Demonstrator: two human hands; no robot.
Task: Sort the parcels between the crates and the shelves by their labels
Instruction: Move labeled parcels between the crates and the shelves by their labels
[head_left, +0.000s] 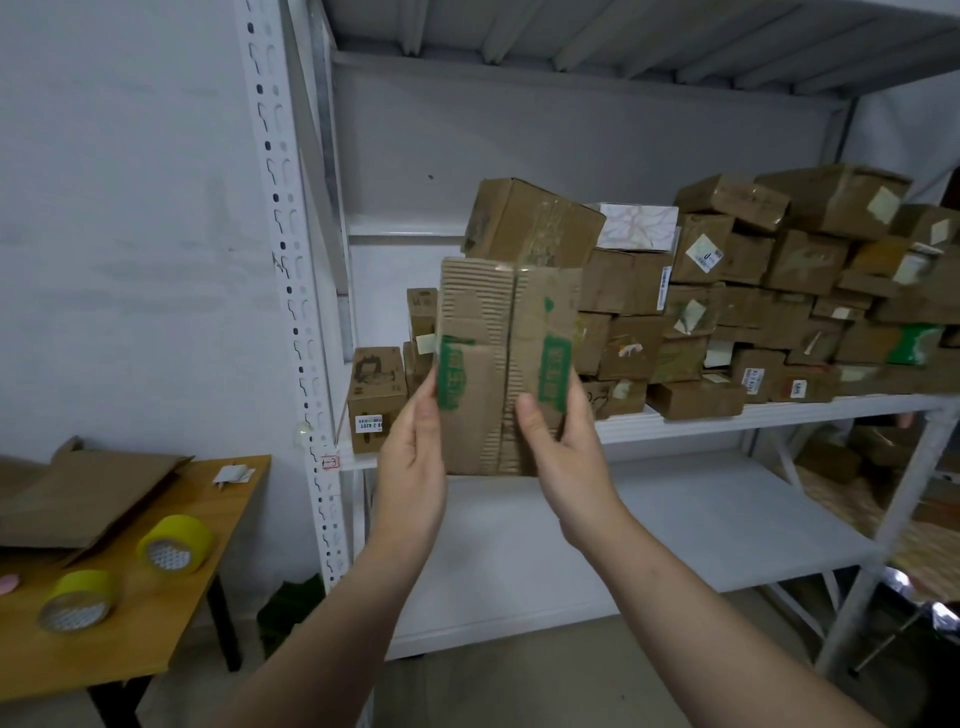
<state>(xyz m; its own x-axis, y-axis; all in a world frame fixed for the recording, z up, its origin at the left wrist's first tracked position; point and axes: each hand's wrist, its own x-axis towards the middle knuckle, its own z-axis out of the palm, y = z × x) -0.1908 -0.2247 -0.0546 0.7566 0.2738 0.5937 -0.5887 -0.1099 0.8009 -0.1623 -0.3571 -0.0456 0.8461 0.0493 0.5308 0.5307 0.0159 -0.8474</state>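
I hold a tall worn cardboard parcel (506, 332) with green tape marks upright in front of the middle shelf (727, 410). My left hand (413, 441) grips its lower left edge and my right hand (558, 441) grips its lower right edge, thumb across the front. Behind it, another brown box (530, 221) sits tilted on top of a stack. Several more cardboard parcels (779, 291) are piled along the shelf to the right. A small labelled box (375, 397) stands at the shelf's left end.
The white metal rack's upright (291, 291) is on the left. The lower shelf (675, 525) is bare. A wooden table (156, 587) at the left carries two yellow tape rolls (174, 543) and flattened cardboard (83, 493). More boxes lie behind the rack at the right.
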